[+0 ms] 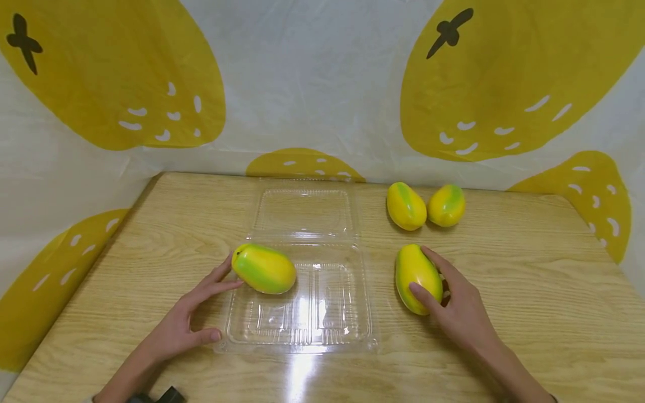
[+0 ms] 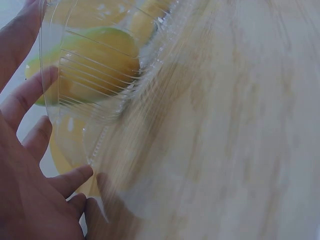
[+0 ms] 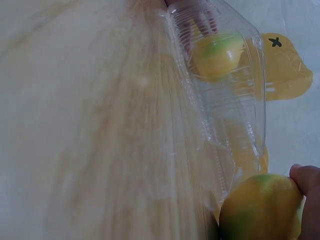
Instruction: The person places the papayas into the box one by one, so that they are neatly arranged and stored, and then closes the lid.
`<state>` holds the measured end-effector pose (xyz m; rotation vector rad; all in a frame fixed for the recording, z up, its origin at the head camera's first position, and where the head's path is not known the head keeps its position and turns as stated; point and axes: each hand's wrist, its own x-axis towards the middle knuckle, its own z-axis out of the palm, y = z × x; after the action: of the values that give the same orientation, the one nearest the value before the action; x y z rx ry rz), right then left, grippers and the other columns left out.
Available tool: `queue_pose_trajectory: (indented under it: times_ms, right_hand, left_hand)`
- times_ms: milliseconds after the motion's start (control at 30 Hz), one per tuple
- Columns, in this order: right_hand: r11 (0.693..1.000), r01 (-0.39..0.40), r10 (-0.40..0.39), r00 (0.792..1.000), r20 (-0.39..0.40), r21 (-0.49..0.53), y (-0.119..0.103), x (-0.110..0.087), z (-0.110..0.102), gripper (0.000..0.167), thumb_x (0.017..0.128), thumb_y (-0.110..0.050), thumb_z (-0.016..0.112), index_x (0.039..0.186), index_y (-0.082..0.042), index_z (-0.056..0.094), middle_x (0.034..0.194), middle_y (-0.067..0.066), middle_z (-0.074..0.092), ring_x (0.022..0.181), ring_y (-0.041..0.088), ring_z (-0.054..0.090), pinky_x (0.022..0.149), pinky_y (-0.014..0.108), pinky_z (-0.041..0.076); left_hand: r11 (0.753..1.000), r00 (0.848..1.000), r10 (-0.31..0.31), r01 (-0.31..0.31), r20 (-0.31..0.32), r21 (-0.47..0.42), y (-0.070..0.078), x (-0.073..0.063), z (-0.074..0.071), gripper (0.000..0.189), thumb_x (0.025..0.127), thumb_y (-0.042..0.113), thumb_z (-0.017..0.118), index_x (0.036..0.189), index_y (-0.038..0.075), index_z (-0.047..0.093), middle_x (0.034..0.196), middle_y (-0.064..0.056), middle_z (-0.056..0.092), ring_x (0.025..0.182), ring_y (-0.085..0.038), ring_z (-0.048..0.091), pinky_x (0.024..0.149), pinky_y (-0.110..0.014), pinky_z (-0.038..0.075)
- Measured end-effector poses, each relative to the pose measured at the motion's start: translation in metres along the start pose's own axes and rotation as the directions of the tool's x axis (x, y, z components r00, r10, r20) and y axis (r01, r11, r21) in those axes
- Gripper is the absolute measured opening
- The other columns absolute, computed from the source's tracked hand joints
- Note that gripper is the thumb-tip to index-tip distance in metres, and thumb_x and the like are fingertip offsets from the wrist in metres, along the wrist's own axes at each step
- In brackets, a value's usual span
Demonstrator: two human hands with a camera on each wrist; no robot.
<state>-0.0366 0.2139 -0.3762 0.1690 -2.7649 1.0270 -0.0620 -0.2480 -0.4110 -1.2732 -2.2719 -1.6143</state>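
Observation:
A clear plastic clamshell container lies with its lid folded back, away from the person. One yellow-green papaya sits slantwise in the left part of its tray. The left hand is at the tray's left side, fingers extended and thumb apart, its fingertips right at the papaya's stem end. In the left wrist view, those fingers spread along the clear wall. To the right of the container, the right hand grips a second papaya, thumb on the near side and fingers on the far right side.
Two more papayas lie side by side at the back right of the wooden table. The container's lid reaches close to the back edge. A fruit-printed cloth hangs behind. A dark object shows by the left forearm.

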Motion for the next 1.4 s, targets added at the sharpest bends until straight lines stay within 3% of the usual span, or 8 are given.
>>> queue_pose_trajectory:
  times_ms: [467, 800, 1100, 1400]
  right_hand:
    - [0.998, 0.057, -0.057, 0.998, -0.011, 0.016, 0.0035, 0.0023, -0.0018, 0.063, 0.088, -0.025, 0.069, 0.145, -0.025, 0.042, 0.122, 0.006, 0.059, 0.066, 0.011, 0.05, 0.05, 0.021, 0.042]
    - [0.999, 0.052, -0.052, 0.999, -0.014, 0.012, 0.0071, 0.002, -0.0008, 0.063, 0.087, -0.025, 0.07, 0.144, -0.027, 0.044, 0.116, -0.001, 0.059, 0.065, 0.011, 0.051, 0.05, 0.022, 0.043]
    - [0.998, 0.061, -0.061, 0.998, -0.005, 0.013, 0.0059, 0.0011, 0.0001, 0.064, 0.087, -0.024, 0.07, 0.144, -0.027, 0.042, 0.1, -0.002, 0.057, 0.065, 0.011, 0.051, 0.051, 0.022, 0.042]
    - [0.996, 0.068, -0.071, 0.996, 0.046, 0.054, 0.0025, 0.0011, -0.0047, 0.068, 0.088, -0.022, 0.069, 0.147, -0.029, 0.036, 0.114, 0.007, 0.058, 0.067, 0.01, 0.058, 0.05, 0.024, 0.046]
  left_hand:
    - [1.0, 1.0, -0.013, 0.013, 0.0, 0.006, -0.0001, -0.0011, -0.0002, 0.068, 0.082, 0.03, 0.074, 0.136, -0.002, 0.048, 0.152, -0.032, 0.015, 0.141, -0.045, 0.011, 0.114, -0.026, 0.011]
    - [1.0, 1.0, -0.017, 0.017, 0.0, 0.001, 0.0004, -0.0007, 0.0002, 0.067, 0.082, 0.03, 0.073, 0.136, -0.002, 0.048, 0.152, -0.03, 0.015, 0.14, -0.046, 0.01, 0.113, -0.026, 0.012]
    - [1.0, 1.0, -0.024, 0.024, 0.003, 0.007, -0.0012, -0.0019, -0.0001, 0.068, 0.083, 0.032, 0.073, 0.136, -0.002, 0.048, 0.153, -0.03, 0.015, 0.141, -0.045, 0.01, 0.114, -0.026, 0.011]
    - [1.0, 1.0, -0.022, 0.022, 0.002, 0.008, -0.0003, -0.0017, 0.0002, 0.068, 0.083, 0.033, 0.073, 0.136, -0.002, 0.048, 0.153, -0.03, 0.015, 0.141, -0.045, 0.01, 0.113, -0.025, 0.011]
